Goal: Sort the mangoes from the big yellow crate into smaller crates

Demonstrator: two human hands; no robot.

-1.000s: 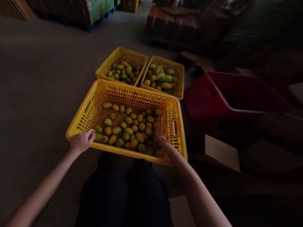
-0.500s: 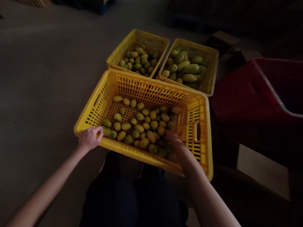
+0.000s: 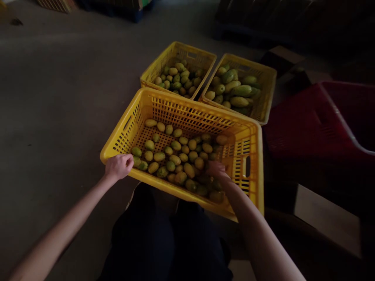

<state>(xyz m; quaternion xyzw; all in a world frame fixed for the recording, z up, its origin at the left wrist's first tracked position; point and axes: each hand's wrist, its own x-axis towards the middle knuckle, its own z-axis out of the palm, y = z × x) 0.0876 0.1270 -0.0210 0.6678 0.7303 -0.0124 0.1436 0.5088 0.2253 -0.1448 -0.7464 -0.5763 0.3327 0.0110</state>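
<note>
A large yellow plastic crate (image 3: 178, 102) with slotted walls sits before my knees. Many small oval green-yellow fruits (image 3: 175, 160), which look like small papayas, lie loose on its bottom, crowded toward the right and near side. My left hand (image 3: 118, 167) is closed over the near rim by the left corner, its curled fingers beside the fruits there. Inside the crate, my right hand (image 3: 216, 168) reaches down among the fruits at the right. Its fingers are in shadow and mostly hidden, so what they hold is unclear.
Behind stand two more yellow crates, the left crate (image 3: 149, 69) with small oval fruits, the right crate (image 3: 271, 91) with longer greenish ones. At the right are a red crate (image 3: 299, 117) and a cardboard box (image 3: 325, 218). A blue pallet (image 3: 136, 15) lies far back.
The whole view has shifted slightly, so the crates appear further right and a little lower. My right hand looks drawn back slightly and more bent among the fruits. My left hand stays at the rim.
</note>
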